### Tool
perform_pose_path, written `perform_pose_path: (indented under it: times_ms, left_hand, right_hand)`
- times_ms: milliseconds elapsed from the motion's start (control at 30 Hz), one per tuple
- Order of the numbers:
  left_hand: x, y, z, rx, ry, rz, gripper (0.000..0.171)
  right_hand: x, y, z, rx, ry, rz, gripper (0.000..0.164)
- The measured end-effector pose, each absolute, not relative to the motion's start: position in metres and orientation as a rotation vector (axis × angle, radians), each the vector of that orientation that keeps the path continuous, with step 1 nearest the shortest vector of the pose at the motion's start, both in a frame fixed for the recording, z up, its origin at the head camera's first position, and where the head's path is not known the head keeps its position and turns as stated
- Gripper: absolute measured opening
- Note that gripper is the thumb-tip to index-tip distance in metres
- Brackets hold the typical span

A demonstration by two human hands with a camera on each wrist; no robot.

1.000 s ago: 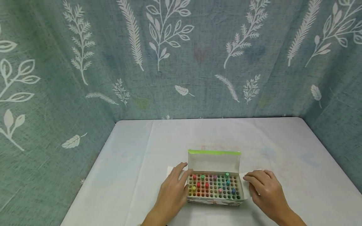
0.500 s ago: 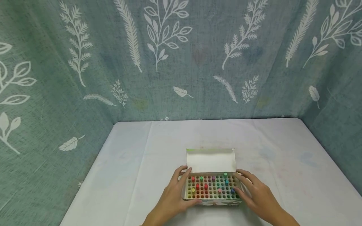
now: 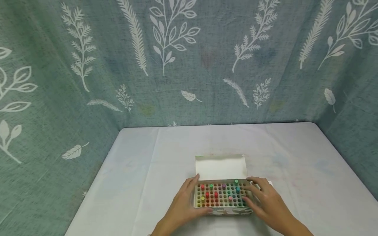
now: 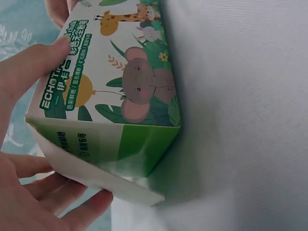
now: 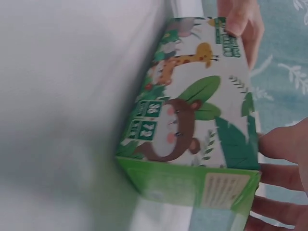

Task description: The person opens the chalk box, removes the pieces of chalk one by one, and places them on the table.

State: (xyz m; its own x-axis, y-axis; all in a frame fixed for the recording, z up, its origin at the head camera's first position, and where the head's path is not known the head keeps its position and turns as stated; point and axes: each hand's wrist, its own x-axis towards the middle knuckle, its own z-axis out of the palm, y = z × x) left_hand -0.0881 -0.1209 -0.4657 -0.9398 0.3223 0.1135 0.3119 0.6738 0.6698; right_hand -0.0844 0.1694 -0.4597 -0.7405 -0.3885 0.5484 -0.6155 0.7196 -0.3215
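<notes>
A lidded chalk box (image 3: pixel 227 211), printed with animals, stands on the table with its lid (image 3: pixel 220 167) raised at the back. Its rows of holes hold several chalk sticks, among them a red chalk stick (image 3: pixel 216 195), a yellow one (image 3: pixel 202 198) and a pink one (image 3: pixel 230 198). My left hand (image 3: pixel 182 200) grips the left end, thumb on the front face, fingers behind the loose side flap (image 4: pixel 91 171). Over the right end, my right hand (image 3: pixel 267 200) has thumb and fingers apart at the rim. Its thumb tip mostly covers a blue chalk stick.
The box stands on a white cloth-covered table (image 3: pixel 165 147). Behind and at both sides hangs a grey-green curtain (image 3: pixel 212 91) with white leaf prints. Part of a white flap (image 3: pixel 270 183) shows beyond my right hand.
My left thumb has come round onto the box's front. The right hand has moved left over the right end, thumb spread from fingers. The lid leans further back, its green edge mostly gone from view.
</notes>
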Motion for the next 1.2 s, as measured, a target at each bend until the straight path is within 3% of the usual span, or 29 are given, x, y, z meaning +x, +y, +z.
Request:
perform_pose_path:
  times_ms: [333,533,767,1200]
  left_hand:
    - [-0.093,-0.126,-0.469,0.601,2.817,1.237,0.107]
    - [-0.094,-0.129,-0.471,0.624,2.800,1.260,0.105]
    - [-0.094,-0.126,-0.475,0.678,2.795,1.286,0.104]
    - [-0.093,-0.126,-0.472,0.663,2.821,1.260,0.105]
  right_hand:
    - [-0.100,0.152,-0.448,0.860,-2.475,0.916,0.031]
    - [-0.107,0.131,-0.447,0.685,-2.567,0.903,0.021]
    - [-0.107,0.120,-0.446,0.430,-2.665,0.738,0.020]
    - [-0.114,0.112,-0.449,0.293,-2.625,0.629,0.018]
